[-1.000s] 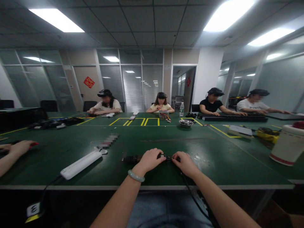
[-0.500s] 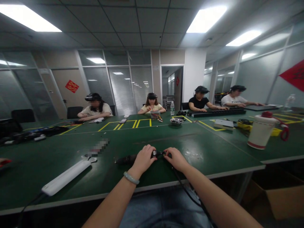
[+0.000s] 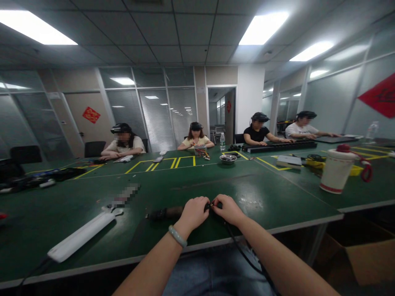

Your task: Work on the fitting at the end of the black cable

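Observation:
On the green table lies a dark cylindrical tool [image 3: 166,213], like an electric screwdriver, with its narrow tip pointing left. My left hand [image 3: 194,211], a pale bangle at its wrist, is closed around the right end of the tool and hides that part. Close beside it my right hand [image 3: 227,209] pinches a small cable plug [image 3: 212,204] with a brassy glint. Fingertips of both hands nearly meet there, and I cannot tell whether plug and tool are joined. From under my right hand a black cable [image 3: 237,244] runs over the table edge toward my lap.
A white power strip [image 3: 82,234] lies at left, near a blurred-out object [image 3: 125,195]. Further off are a metal bowl [image 3: 228,159], a water bottle [image 3: 222,142] and a white box [image 3: 289,161]. A lidded cup [image 3: 336,172] stands right. Several people sit across the table.
My left hand has turned and shifted slightly right and down, and its fingers now cover the end of the tool seen before. Both hands keep their hold; the view has tilted a little.

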### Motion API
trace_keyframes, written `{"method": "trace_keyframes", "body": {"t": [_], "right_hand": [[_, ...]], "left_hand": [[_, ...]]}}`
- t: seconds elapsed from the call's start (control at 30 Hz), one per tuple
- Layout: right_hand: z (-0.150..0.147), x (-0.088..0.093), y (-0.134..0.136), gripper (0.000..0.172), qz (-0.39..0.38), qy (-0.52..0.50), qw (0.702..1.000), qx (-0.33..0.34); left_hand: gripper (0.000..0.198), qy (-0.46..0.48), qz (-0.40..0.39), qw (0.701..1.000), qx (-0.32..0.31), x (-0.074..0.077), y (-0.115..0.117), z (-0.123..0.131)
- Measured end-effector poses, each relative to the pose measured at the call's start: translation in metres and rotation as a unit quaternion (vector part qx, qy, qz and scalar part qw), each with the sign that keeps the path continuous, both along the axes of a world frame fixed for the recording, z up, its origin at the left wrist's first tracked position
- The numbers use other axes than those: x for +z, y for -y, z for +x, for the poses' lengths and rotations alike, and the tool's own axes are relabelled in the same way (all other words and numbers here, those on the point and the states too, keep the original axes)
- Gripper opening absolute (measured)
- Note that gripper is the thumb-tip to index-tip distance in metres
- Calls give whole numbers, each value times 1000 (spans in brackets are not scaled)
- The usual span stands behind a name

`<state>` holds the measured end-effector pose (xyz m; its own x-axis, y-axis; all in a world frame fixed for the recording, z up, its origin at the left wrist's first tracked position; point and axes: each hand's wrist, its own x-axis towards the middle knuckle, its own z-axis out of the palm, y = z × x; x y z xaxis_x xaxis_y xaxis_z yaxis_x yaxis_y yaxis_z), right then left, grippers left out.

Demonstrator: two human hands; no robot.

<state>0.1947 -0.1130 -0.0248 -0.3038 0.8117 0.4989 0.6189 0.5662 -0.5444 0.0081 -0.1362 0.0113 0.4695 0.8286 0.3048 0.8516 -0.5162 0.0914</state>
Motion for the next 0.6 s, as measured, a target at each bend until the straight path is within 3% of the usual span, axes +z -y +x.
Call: {"method": "trace_keyframes", "body": {"t": [0.27,0.6], "right_hand": [[1,0,0,8,15,17,1000,-8],[0,-2,1,7,21,44,999,-15]], "left_hand": [[12,-11,5,999,-44,10,-7,-4],[13,17,41,999,-31,-4,1,-3]]}}
